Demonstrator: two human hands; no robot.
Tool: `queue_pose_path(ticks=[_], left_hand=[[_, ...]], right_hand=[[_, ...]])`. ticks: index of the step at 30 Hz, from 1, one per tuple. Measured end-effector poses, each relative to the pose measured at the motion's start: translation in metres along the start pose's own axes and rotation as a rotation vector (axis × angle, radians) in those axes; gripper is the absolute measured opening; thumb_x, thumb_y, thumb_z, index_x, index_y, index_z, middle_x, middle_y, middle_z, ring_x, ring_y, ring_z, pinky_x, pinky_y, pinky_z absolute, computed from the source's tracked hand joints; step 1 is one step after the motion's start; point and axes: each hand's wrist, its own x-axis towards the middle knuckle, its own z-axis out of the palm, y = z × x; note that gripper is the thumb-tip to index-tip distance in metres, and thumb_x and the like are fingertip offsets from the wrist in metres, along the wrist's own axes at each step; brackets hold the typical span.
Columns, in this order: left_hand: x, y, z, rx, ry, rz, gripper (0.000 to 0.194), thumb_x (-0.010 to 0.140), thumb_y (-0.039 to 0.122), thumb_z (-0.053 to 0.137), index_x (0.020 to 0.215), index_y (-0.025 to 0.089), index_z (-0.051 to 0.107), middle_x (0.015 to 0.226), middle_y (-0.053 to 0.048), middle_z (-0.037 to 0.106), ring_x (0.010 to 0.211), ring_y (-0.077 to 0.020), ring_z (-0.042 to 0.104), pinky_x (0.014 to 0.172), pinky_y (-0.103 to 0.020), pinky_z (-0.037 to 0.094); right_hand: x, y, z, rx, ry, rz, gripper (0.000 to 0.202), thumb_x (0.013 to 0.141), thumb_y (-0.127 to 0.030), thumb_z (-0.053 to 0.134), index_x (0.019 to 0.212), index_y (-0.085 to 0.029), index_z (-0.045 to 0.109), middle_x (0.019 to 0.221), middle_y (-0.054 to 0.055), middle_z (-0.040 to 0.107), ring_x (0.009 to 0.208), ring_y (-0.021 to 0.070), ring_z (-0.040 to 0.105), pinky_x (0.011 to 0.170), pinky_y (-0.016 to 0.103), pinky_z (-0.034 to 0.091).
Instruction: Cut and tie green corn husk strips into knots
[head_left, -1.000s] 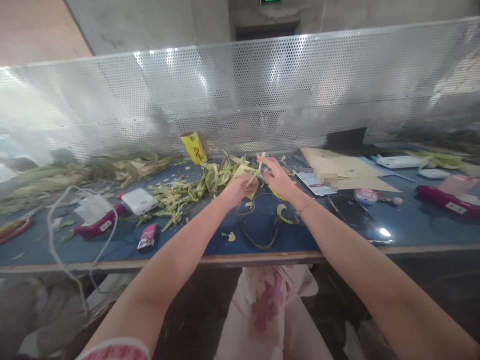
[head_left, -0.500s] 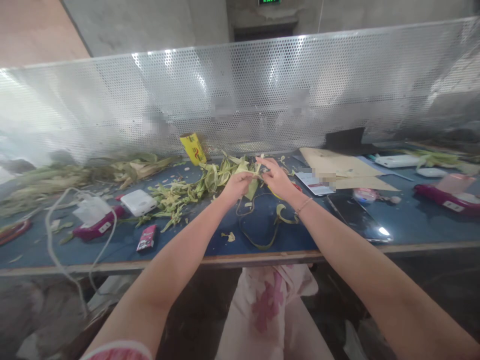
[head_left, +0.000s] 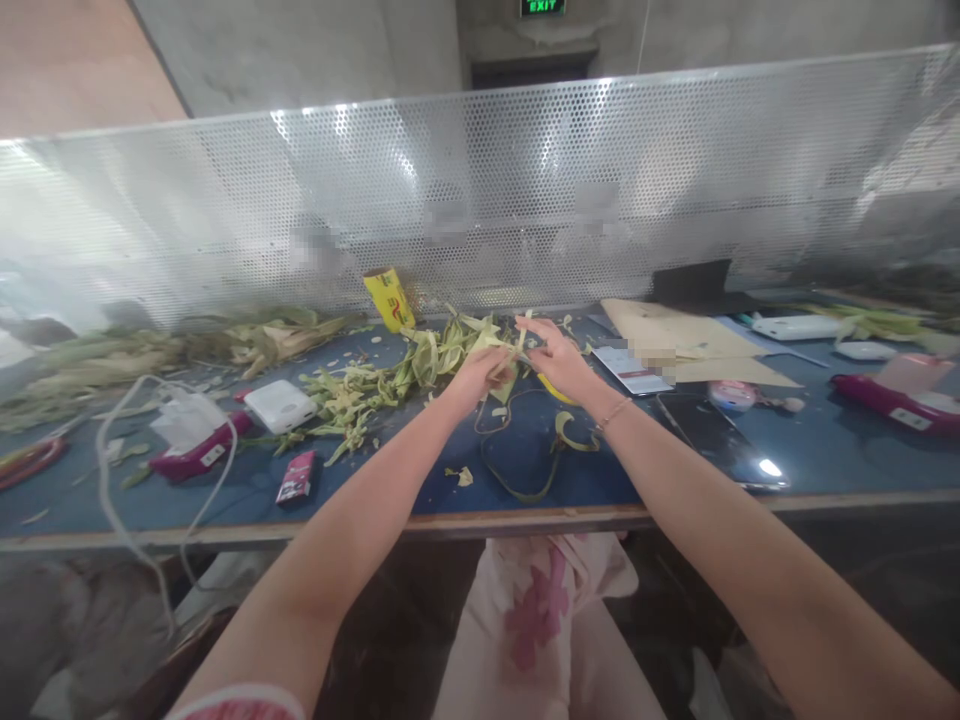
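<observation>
Over the middle of the blue table (head_left: pixel 442 490), my left hand (head_left: pixel 484 373) is closed on a pale green leaf piece (head_left: pixel 506 385), part of which hangs below the fingers. Close on its right, my right hand (head_left: pixel 555 355) pinches a thin pale strip (head_left: pixel 526 330) of the same leafy material, with the index finger stretched out to the left. A heap of dried green leaves (head_left: pixel 435 355) lies just left of and behind my hands. Under them, a long thin strip (head_left: pixel 525 495) curls on the table. The fingertips are small and partly blurred.
Left are a white box (head_left: pixel 281 406), a pink packet (head_left: pixel 296 477), a purple power strip (head_left: pixel 199 450) with a white cable, and a yellow packet (head_left: pixel 390 300). Right are brown paper (head_left: pixel 675 335), a dark phone (head_left: pixel 712 440) and another purple strip (head_left: pixel 892 402). Behind stands a perforated metal screen (head_left: pixel 510 190).
The fingers of my left hand have shifted slightly at the leaf. My right hand stays beside it, its fingers a little more bent. The whole view has moved slightly.
</observation>
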Motion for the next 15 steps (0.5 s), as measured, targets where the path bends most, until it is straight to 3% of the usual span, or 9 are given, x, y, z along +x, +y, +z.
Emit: queue_pose_path(ticks=[2, 8, 15], left_hand=[[0.003, -0.003, 0.0, -0.026, 0.072, 0.011, 0.034, 0.073, 0.049, 0.061, 0.079, 0.015, 0.058, 0.069, 0.0, 0.057, 0.062, -0.008, 0.051, 0.057, -0.021, 0.038], [0.005, -0.005, 0.005, 0.191, 0.369, 0.151, 0.025, 0.08, 0.04, 0.056, 0.072, 0.017, 0.05, 0.063, 0.003, 0.046, 0.062, -0.0087, 0.045, 0.06, -0.021, 0.036], [0.0, -0.004, 0.013, 0.171, 0.502, 0.285, 0.009, 0.086, 0.028, 0.049, 0.083, 0.019, 0.048, 0.069, 0.002, 0.049, 0.064, -0.01, 0.047, 0.063, -0.023, 0.038]], right_hand=[[-0.001, -0.003, 0.003, 0.007, -0.019, -0.008, 0.06, 0.078, -0.011, 0.041, 0.136, -0.027, 0.042, 0.136, 0.009, 0.041, 0.057, 0.0054, 0.045, 0.059, 0.025, 0.048], [-0.003, -0.01, 0.014, 0.034, -0.004, -0.031, 0.058, 0.079, -0.009, 0.04, 0.134, -0.025, 0.045, 0.133, 0.01, 0.04, 0.068, 0.0085, 0.051, 0.069, 0.029, 0.052], [-0.005, -0.019, 0.024, 0.09, 0.037, -0.087, 0.055, 0.079, -0.007, 0.039, 0.131, -0.022, 0.049, 0.128, 0.011, 0.042, 0.093, 0.0158, 0.055, 0.08, 0.032, 0.052]])
